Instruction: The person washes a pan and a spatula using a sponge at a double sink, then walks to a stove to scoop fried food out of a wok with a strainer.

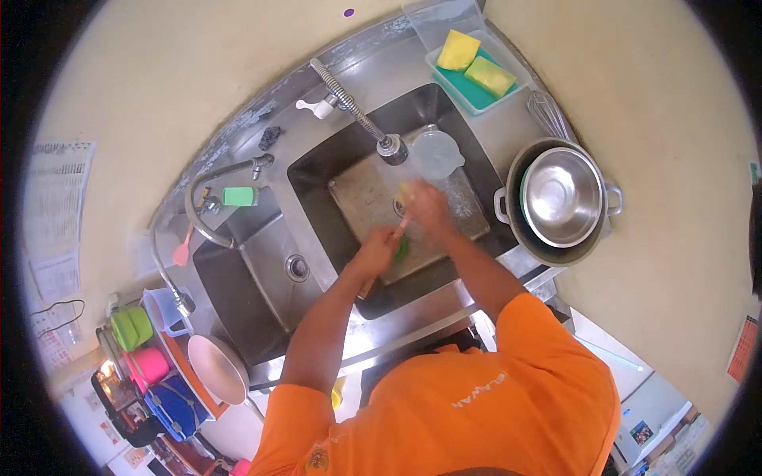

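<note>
My left hand [379, 251] grips a slim utensil [402, 225] over the large sink basin [324, 238]. Its shaft looks pinkish, and a wooden-looking handle end [366, 290] shows below the hand. Blurred by motion, my right hand [430, 205] is at the utensil's far end with something yellow, apparently a sponge [406, 191], in its fingers. The utensil's head is hidden there. Beneath my left hand a green object [401, 249] is partly covered. A translucent plastic container [437, 154] sits in the basin's far part, beside the spring faucet's spray head [393, 150].
At right, a steel bowl [562, 196] is nested in a large two-handled pot [515, 238]. Behind lie a wire whisk [547, 116] and a plastic box [470, 107] with yellow sponges [458, 50]. A smaller basin [268, 285], curved faucet [199, 178] and pale pan [218, 369] are left.
</note>
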Available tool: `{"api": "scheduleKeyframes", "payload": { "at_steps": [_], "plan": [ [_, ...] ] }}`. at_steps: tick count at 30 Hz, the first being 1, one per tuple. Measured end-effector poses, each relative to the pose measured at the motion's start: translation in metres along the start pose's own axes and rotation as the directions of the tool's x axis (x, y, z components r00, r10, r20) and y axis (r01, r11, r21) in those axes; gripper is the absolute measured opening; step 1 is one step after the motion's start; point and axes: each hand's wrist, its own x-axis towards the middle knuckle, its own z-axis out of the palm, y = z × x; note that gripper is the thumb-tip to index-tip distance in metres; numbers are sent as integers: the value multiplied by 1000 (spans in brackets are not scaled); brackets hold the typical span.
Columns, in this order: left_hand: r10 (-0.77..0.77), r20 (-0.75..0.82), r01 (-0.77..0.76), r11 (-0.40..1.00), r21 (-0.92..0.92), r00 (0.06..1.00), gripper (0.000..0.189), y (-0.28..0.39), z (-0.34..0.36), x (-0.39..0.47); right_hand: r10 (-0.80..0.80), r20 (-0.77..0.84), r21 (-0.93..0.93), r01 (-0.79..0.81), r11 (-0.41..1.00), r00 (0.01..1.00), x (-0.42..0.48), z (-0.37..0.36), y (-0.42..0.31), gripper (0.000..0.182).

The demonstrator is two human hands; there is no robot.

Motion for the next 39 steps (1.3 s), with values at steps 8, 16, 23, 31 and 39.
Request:
{"api": "scheduleKeyframes", "payload": {
  "at_steps": [8,16,23,31,39],
  "plan": [
    [112,-265,-80,988,129,958,32,-19,15,-5,439,-90,186,-418,889,894,6,-76,-22,28],
    [433,-352,-339,892,297,830,33,-40,23,36,-15,-91,214,34,976,996,-17,-44,-59,28],
    [215,-233,-102,903,417,948,25,0,24,-34,222,-37,0,-222,975,974,10,-66,-18,27],
    [304,-337,-162,906,391,891,29,28,5,-25,491,-335,519,-277,808,805,-14,-98,-2,27],
    [416,-244,-388,908,157,876,39,64,3,44,508,-255,407,-386,828,823,15,-88,-16,27]
  ]
}}
